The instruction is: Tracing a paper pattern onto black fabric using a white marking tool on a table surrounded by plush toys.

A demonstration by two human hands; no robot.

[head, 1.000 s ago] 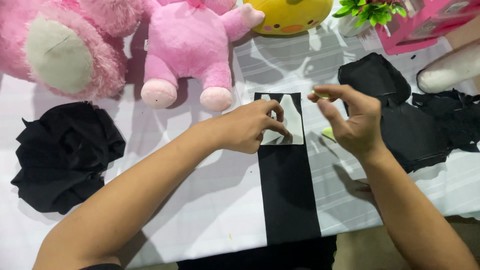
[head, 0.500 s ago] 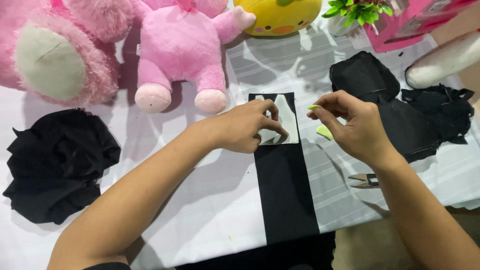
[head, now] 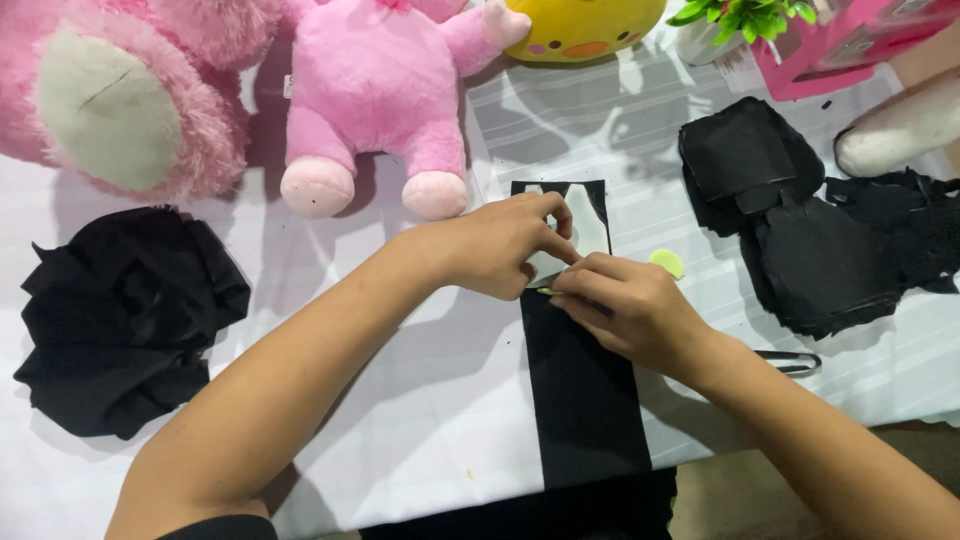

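Head view: both hands' grips, left (head: 500, 250) and right (head: 625, 305), pinched closed on pale template (head: 585, 232) atop black cloth strip (head: 585, 400).

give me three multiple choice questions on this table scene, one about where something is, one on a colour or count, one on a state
1. Where does the heap of black fabric scraps lie?
A. left of the person's arms
B. on the yellow plush
C. on the black strip

2. How many pink plush toys are in view?
A. none
B. two
C. five

3. What are the hands doing?
A. resting apart at the table edges
B. pressed together on the pale template atop the black fabric strip
C. lifting a plush toy

Answers:
1 A, the heap sits at the table's left side.
2 B, a large fuzzy one and a smaller one.
3 B, left hand and right hand meet at the template's lower edge.
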